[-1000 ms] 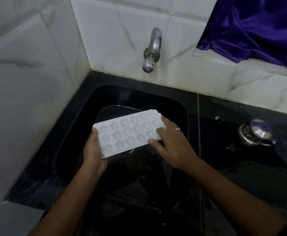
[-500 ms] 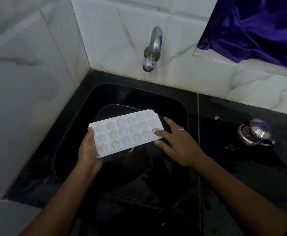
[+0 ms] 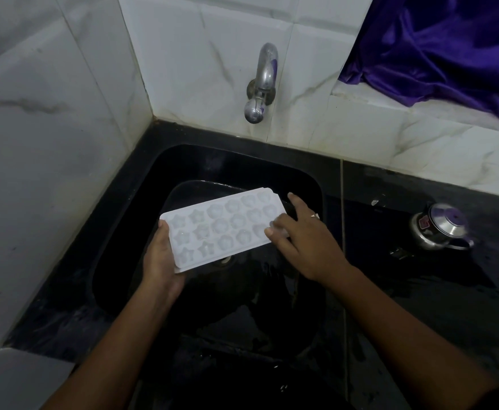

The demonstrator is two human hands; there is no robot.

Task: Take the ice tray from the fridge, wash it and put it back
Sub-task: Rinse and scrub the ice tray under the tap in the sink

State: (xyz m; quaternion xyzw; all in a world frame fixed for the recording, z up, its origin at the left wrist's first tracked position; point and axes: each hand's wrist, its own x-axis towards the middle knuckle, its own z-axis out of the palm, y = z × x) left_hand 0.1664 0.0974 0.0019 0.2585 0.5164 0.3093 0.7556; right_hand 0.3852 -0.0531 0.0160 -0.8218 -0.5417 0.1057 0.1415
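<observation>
black sink (image 3: 183, 161) below white marble tiles: we hold the ice tray (image 3: 221, 229) over its middle, left hand (image 3: 159, 261) gripping the left end, right hand (image 3: 304, 241) resting straight-fingered on the right end. we'd best rub every mould, keeping the tray under the tap (image 3: 261, 84).

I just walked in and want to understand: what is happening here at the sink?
A person holds a white ice tray over the black sink, with its cavities facing up. The left hand grips the tray's left end. The right hand rests its fingers on the right end, perhaps rubbing it. No water shows from the tap on the wall above. A steel vessel sits on the counter to the right.
</observation>
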